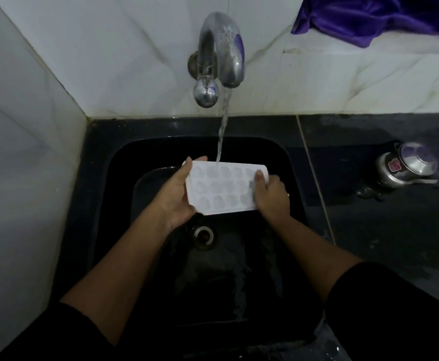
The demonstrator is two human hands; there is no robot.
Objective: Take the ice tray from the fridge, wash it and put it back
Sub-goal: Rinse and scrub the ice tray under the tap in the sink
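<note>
1. The ice tray [224,187] is white and oblong with rounded corners. Its three rows of shallow rounded cells face up at me.
2. I hold it above the black sink [103,152], nearer the sink's far edge than the drain [204,234].
3. My left grip [175,194] wraps round the tray's left end. My right grip [270,196] curls over its right end, thumb on the top face.
4. Water [222,136] from the wall tap [222,56] lands on the tray's far edge.
5. A lidded steel pot [405,165] sits on the dark bench [395,230] right of the sink, well apart. A purple cloth [369,19] lies on the ledge above.
</note>
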